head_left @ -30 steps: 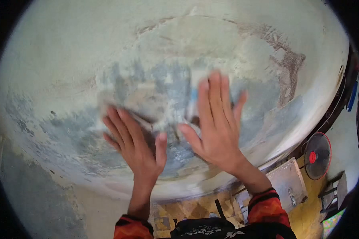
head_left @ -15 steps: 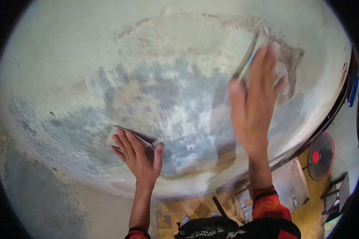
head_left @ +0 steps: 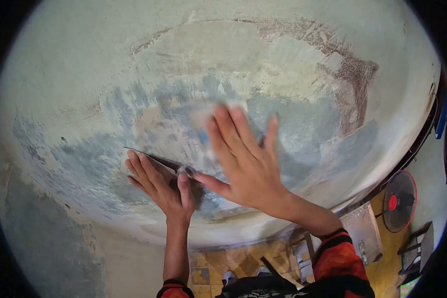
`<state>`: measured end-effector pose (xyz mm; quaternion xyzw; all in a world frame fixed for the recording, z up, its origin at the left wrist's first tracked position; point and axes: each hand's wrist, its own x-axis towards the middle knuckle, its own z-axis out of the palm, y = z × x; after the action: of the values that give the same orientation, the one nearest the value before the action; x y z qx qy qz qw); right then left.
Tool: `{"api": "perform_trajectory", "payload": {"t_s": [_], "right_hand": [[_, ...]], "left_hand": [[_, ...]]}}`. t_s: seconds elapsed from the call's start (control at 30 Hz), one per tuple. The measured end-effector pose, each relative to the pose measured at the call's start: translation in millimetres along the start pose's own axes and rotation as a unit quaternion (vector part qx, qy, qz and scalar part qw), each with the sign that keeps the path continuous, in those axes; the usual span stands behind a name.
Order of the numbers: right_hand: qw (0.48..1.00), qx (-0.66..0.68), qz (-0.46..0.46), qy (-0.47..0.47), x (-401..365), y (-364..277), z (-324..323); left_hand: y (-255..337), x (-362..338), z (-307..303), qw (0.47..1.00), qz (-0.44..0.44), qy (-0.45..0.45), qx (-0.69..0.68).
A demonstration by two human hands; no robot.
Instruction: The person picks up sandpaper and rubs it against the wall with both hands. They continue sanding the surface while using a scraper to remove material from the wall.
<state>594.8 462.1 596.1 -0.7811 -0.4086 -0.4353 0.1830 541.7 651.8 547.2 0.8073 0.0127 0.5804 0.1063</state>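
A large, curved wall surface (head_left: 303,124) fills most of the view, with grey-blue patches over pale green and rough brown marks. My left hand (head_left: 161,186) presses a thin, flat scraper blade (head_left: 165,172) to its lower left part; the fingers lie along the blade and the thumb is at its right end. Higher and to the right, my right hand (head_left: 251,174) is smeared by motion. Beneath its outstretched fingers shows a pale flat scraper blade (head_left: 199,117), blurred against the grey patch. Its thumb tip comes close to the left thumb.
A fan with a red rim (head_left: 400,201) stands at the right, beyond the curved edge. Below it are a dark stool (head_left: 418,251) and a worn pale board (head_left: 361,231). Yellow floor tiles (head_left: 213,258) and my feet show at the bottom. A blue object (head_left: 442,119) hangs at far right.
My right hand has swept left and down from the upper right brown marks to the middle, beside my left hand. My left hand has moved slightly left and up with its blade.
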Motion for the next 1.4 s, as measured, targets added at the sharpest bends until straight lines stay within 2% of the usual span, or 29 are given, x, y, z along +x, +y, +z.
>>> {"api": "perform_trajectory", "payload": {"t_s": [0.1,0.2,0.27,0.3,0.37,0.43,0.5,0.57,0.63,0.67,0.73,0.8,0.87,0.93,0.97,1.03,1.07,1.13,1.23,1.3,1.33,1.4], "right_hand": [[0.986,-0.134,0.097,0.017,-13,35,-36],[0.954,-0.088,0.148,0.245,41,57,-38],[0.984,0.067,0.075,0.149,39,16,-19],[0.998,0.035,0.017,0.040,24,-3,-2],[0.999,0.034,-0.016,-0.028,-23,-9,19],[0.998,-0.042,0.039,-0.023,-51,17,1],[0.986,-0.088,0.136,0.028,-37,49,-38],[0.972,-0.109,0.155,0.139,0,72,-60],[0.977,-0.118,0.115,0.134,25,64,-54],[0.979,-0.122,0.093,0.132,35,56,-50],[0.988,-0.105,0.076,0.080,8,43,-37],[0.986,-0.141,0.092,0.012,-35,58,-32],[0.971,-0.169,0.155,0.074,-46,90,-44],[0.967,-0.106,0.155,0.172,-10,98,-56],[0.960,-0.074,0.156,0.220,3,95,-58],[0.973,-0.048,0.113,0.195,26,64,-41],[0.985,-0.049,0.095,0.132,16,54,-37],[0.997,-0.055,0.052,0.011,-11,36,-32],[0.982,-0.135,0.131,0.001,-36,69,-54],[0.973,-0.103,0.145,0.149,-3,88,-60],[0.960,-0.086,0.155,0.216,6,88,-61],[0.977,-0.065,0.111,0.168,26,58,-48]], "left_hand": [[-2,-2,-6,1.000,-0.006,-0.028,0.003],[9,1,10,0.999,-0.021,0.040,0.003],[20,11,7,0.998,-0.046,0.047,-0.010],[24,17,7,0.996,-0.061,0.054,-0.025],[21,12,6,0.996,-0.074,0.049,-0.016],[4,-1,7,0.996,-0.071,0.034,0.037],[-2,9,3,0.997,-0.058,0.040,0.025],[16,30,2,0.999,-0.043,0.029,0.008],[55,63,1,0.996,0.069,-0.046,-0.029],[74,73,12,0.992,0.110,-0.036,-0.051],[73,59,14,0.992,0.098,-0.083,-0.006],[37,29,1,0.996,0.053,-0.064,0.039],[19,31,-6,0.998,0.015,-0.024,0.052],[25,55,-17,0.999,-0.016,0.003,0.027],[40,72,-14,1.000,-0.001,0.002,0.031],[63,70,7,0.997,0.070,-0.017,0.018],[70,65,13,0.994,0.105,-0.032,0.012],[61,36,3,0.982,0.099,-0.138,0.088],[12,23,-5,0.990,0.080,-0.059,0.103],[17,48,-20,0.996,0.057,-0.018,0.066],[28,59,-21,0.994,0.080,-0.034,0.068],[62,85,-10,0.989,0.122,-0.041,0.077]]}}
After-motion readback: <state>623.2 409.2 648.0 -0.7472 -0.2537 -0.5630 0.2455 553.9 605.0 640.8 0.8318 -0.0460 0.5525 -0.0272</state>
